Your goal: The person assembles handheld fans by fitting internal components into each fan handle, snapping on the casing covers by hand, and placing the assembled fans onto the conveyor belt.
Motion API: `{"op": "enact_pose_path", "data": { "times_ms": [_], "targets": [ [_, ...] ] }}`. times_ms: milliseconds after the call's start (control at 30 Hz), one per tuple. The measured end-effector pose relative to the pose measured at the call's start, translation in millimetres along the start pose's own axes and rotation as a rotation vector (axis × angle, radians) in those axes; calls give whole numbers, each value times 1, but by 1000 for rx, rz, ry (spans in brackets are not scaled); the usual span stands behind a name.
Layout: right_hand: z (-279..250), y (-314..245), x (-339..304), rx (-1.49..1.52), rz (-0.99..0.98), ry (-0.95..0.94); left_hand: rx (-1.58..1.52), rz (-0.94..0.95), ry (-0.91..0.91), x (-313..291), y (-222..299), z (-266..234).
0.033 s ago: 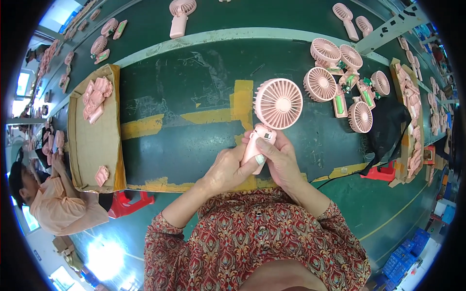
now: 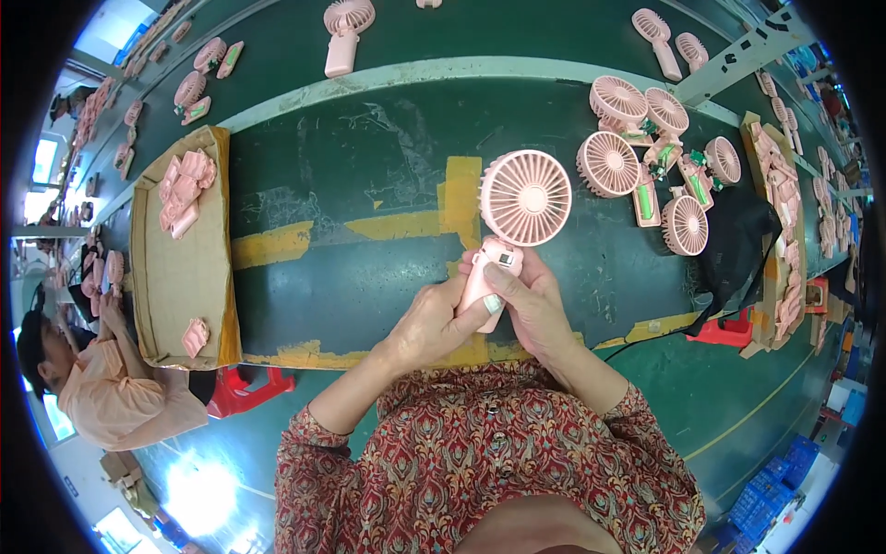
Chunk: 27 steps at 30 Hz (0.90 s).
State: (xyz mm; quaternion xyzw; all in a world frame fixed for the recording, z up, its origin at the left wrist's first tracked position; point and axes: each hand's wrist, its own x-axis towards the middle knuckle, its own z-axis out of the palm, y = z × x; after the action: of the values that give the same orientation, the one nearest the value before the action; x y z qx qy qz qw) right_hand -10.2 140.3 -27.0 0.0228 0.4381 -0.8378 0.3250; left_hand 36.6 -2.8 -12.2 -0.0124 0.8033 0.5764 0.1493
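A pink handheld fan is held over the bench in front of me, its round grille tipped up and away. My left hand wraps the left side of the fan's handle, with the thumb across its lower part. My right hand closes round the handle from the right, its thumb pressing the front below a small dark rectangular opening. The undersides of both hands' fingers are partly hidden behind the handle.
Several opened fans with green parts showing lie at the right, next to a black cloth. A cardboard tray with pink parts stands left; another box stands far right. Beyond the pale rail lie more fans. A co-worker sits at left.
The fan's head has shifted very slightly left in the view. Both hands keep the same hold on the handle.
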Motion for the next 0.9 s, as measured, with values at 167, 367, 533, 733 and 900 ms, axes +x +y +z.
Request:
{"op": "enact_pose_path", "data": {
  "times_ms": [167, 367, 533, 733, 900],
  "targets": [
    [-7, -5, 27, -195, -15, -128, -497, -151, -31, 5, 6, -36],
    [-23, 3, 75, -650, -204, -114, 129, 67, 620, 44, 13, -139],
    [-15, 9, 75, -894, -366, -61, 1195, 141, 1042, 101, -12, -236],
    [-15, 5, 78, -872, -338, -73, 1491, -300, 965, 177, -66, -290],
    [-16, 8, 82, -919, -375, -90, 1463, 236, 962, 260, -59, -273]
  ]
}}
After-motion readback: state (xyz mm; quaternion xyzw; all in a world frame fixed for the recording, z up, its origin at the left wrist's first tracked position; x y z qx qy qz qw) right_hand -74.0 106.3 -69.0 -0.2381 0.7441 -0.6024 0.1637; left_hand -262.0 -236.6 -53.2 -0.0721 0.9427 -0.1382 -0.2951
